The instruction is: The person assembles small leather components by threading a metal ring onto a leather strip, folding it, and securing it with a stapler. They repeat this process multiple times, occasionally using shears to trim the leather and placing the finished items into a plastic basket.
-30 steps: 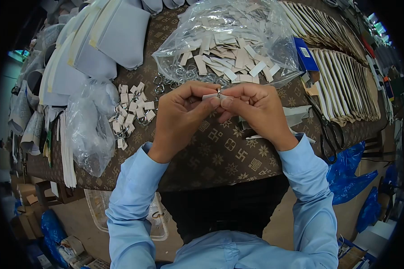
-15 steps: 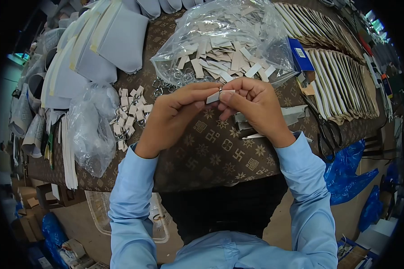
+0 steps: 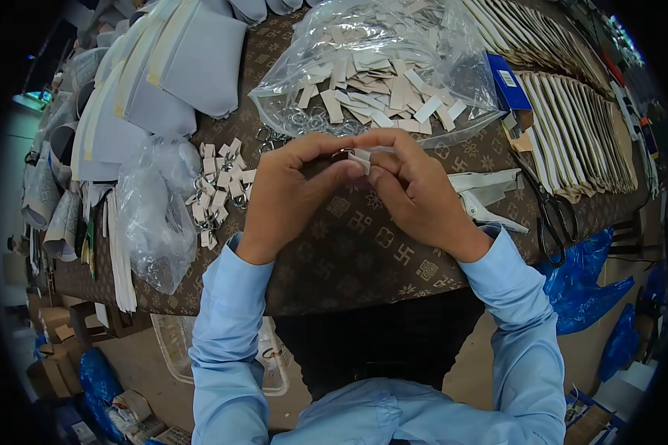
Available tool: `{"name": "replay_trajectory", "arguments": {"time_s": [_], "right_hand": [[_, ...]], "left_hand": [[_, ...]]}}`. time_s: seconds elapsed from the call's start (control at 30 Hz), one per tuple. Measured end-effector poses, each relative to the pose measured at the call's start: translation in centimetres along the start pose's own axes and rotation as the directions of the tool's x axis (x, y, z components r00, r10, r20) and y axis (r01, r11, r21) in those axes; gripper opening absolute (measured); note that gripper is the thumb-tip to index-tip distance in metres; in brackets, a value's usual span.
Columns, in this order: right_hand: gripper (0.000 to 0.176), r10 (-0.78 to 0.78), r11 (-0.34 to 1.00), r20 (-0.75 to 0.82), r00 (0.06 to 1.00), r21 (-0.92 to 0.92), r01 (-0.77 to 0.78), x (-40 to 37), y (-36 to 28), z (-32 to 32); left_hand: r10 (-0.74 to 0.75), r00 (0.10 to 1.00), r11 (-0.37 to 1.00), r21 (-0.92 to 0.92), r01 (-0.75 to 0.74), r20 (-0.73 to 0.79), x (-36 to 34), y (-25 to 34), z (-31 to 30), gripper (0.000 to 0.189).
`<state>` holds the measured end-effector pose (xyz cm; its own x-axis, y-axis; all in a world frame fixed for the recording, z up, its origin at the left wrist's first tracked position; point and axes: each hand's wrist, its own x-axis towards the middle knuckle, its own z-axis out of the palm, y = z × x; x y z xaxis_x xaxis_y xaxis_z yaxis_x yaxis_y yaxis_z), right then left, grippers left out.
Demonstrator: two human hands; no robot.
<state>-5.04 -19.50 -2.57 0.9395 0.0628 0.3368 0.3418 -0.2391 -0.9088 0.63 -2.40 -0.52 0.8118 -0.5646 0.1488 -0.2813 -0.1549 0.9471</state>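
Both hands meet above the patterned tablecloth point(image 3: 364, 259) over one small pale strip point(image 3: 361, 157), which looks bent over, with a bit of metal ring at its upper left. My left hand point(image 3: 293, 189) pinches the strip between thumb and fingers. My right hand point(image 3: 416, 189) closes on its other side, thumb against the lower end. Just beyond the hands lie loose metal rings point(image 3: 313, 121) and a clear plastic bag point(image 3: 460, 137) full of similar flat strips point(image 3: 382, 89). Left of my left hand sits a pile of folded strips on rings point(image 3: 219, 182).
Black scissors point(image 3: 549, 222) and a white-handled tool point(image 3: 490, 211) lie to the right. Behind them stand rows of stacked brown-and-white pieces point(image 3: 571, 133) and a blue box point(image 3: 508, 81). Grey panels point(image 3: 197, 59) and a crumpled plastic bag point(image 3: 152, 215) fill the left.
The strip, flat and stretched out before, now looks folded over at the ring. My fingers have closed in around it, and the view has shifted slightly.
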Motion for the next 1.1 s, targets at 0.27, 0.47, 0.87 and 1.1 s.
{"name": "replay_trajectory", "arguments": {"time_s": [0.27,0.47,0.87,1.1], "right_hand": [[0.041,0.093,0.996,0.142,0.985,-0.015,-0.092,0.6,-0.4,-1.5],[0.036,0.049,0.997,-0.097,0.994,-0.057,-0.055,1.4,0.9,-4.9],[0.039,-0.158,0.740,0.002,0.987,-0.661,0.120,-7.2,-1.8,-8.9],[0.078,-0.023,0.491,0.090,0.996,-0.867,0.090,-8.6,0.1,-10.3]], "left_hand": [[-0.064,0.998,0.997,-0.050,0.065,0.020,-0.1,0.1,-0.2,0.019],[-0.134,0.990,0.984,-0.112,0.137,0.036,-0.1,-0.9,0.4,0.017],[0.070,0.994,0.997,0.037,-0.074,0.083,-2.1,-0.5,3.9,0.015],[0.181,0.979,0.980,0.064,-0.188,0.097,-3.1,-1.6,4.4,0.016]]}}
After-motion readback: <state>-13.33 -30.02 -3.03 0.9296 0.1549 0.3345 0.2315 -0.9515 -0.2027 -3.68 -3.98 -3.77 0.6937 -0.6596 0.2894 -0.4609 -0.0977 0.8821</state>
